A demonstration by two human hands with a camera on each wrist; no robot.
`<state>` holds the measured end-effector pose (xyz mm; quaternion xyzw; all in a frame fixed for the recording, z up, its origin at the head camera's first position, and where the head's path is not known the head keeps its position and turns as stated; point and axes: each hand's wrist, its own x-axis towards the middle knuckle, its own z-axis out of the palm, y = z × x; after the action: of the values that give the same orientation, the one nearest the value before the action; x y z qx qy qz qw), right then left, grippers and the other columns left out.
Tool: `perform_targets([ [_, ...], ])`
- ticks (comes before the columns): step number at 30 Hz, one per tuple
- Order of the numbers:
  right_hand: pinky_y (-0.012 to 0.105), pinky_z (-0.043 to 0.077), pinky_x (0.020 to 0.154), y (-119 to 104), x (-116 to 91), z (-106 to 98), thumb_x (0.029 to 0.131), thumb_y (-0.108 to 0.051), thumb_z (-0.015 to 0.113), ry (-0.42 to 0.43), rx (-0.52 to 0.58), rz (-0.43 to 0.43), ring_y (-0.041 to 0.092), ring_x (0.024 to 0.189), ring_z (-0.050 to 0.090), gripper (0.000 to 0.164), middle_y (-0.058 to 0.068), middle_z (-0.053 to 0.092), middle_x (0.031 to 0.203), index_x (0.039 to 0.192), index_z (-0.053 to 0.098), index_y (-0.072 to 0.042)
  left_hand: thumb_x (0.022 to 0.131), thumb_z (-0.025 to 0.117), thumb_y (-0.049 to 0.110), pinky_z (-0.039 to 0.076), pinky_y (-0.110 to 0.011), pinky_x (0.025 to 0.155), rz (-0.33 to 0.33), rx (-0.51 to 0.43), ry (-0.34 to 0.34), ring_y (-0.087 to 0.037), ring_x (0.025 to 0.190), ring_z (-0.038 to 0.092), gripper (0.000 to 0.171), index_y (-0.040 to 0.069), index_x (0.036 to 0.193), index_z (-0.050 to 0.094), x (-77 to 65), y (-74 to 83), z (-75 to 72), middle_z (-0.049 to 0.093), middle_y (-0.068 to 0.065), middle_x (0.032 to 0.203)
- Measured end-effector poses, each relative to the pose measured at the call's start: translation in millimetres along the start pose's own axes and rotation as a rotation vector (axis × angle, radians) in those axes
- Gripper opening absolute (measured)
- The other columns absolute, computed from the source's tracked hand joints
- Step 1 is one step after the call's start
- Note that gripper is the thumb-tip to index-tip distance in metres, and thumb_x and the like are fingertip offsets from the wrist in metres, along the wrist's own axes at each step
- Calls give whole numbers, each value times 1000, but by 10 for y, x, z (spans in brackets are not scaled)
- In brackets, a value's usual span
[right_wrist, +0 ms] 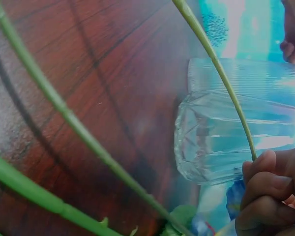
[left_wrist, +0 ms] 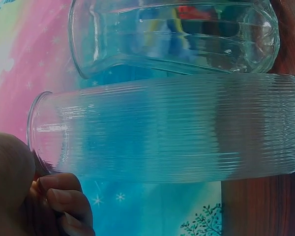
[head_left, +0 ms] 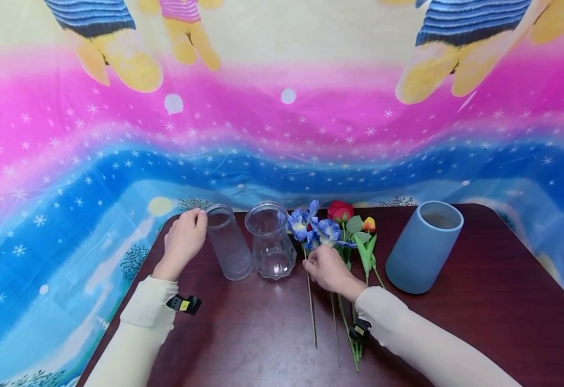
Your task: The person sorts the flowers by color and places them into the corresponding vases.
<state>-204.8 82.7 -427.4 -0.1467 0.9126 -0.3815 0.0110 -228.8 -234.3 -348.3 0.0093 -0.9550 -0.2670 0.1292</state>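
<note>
My left hand [head_left: 185, 239] pinches the rim of a tall ribbed glass vase [head_left: 233, 258], which stands on the table; its curled fingers [left_wrist: 64, 196] show beside that rim in the left wrist view. Between thumb and fingers my right hand [head_left: 330, 269] pinches the thin stem [right_wrist: 231, 93] of a blue artificial iris [head_left: 299, 224]. The iris bloom is just beyond the hand, and the stem runs down toward me. Another blue iris [head_left: 327, 231] is partly hidden behind the right hand. A clear flared glass vase [head_left: 274, 255] stands between the ribbed vase and the flowers.
A red rose [head_left: 340, 210] and an orange-yellow tulip [head_left: 369, 224] lie with their green stems toward me. To their right stands a blue-grey vase [head_left: 419, 258]. The dark wooden table [head_left: 243, 333] meets a patterned cloth backdrop [head_left: 262, 134].
</note>
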Motion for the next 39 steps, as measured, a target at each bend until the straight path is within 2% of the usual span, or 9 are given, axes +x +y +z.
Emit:
perform_targets([
  [8, 25, 43, 52, -60, -30, -87, 98, -15, 63, 11, 57, 24, 10, 44, 50, 32, 2, 60, 52, 68, 68, -6, 108, 28, 38, 30, -35, 53, -10, 0, -2, -24, 54, 36, 45, 12, 72, 39, 5, 6, 5, 39, -6, 65],
  [17, 25, 40, 51, -106, -63, -154, 100, -16, 61, 42, 97, 21, 10, 41, 43, 37, 6, 60, 51, 63, 63, -11, 108, 27, 39, 30, -35, 53, -18, 2, -9, -24, 54, 36, 46, 13, 73, 39, 7, 18, 2, 40, -6, 66],
  [21, 25, 36, 48, -127, -76, -177, 100, -16, 61, 53, 117, 21, 9, 40, 40, 38, 12, 62, 54, 61, 61, -12, 108, 25, 40, 31, -35, 54, -25, 2, -13, -24, 55, 37, 46, 13, 72, 39, -3, 37, -9, 40, -6, 66],
  [24, 25, 35, 46, -137, -86, -190, 99, -15, 62, 67, 125, 14, 9, 40, 39, 38, 11, 62, 54, 61, 61, -11, 108, 25, 40, 31, -36, 55, -30, 5, -14, -24, 56, 38, 46, 13, 73, 39, -6, 43, -10, 41, -6, 67],
  [30, 24, 35, 47, -172, -96, -215, 97, -14, 63, 108, 142, 4, 8, 41, 40, 35, -3, 57, 51, 62, 63, -10, 108, 25, 40, 32, -36, 56, -33, 9, -14, -25, 57, 39, 46, 13, 73, 40, 2, 29, -4, 41, -7, 68],
  [35, 23, 34, 47, -215, -116, -245, 98, -14, 62, 142, 195, -14, 8, 42, 38, 34, -2, 58, 52, 65, 65, -10, 108, 26, 39, 32, -36, 56, -32, 12, -9, -25, 56, 39, 46, 12, 73, 40, 4, 34, -3, 41, -7, 67],
  [39, 23, 32, 46, -241, -132, -267, 100, -15, 61, 169, 249, -16, 8, 42, 37, 33, -2, 57, 53, 67, 66, -8, 107, 26, 40, 33, -38, 58, -40, 23, -7, -27, 61, 44, 46, 13, 74, 40, 3, 38, -6, 42, -8, 69],
])
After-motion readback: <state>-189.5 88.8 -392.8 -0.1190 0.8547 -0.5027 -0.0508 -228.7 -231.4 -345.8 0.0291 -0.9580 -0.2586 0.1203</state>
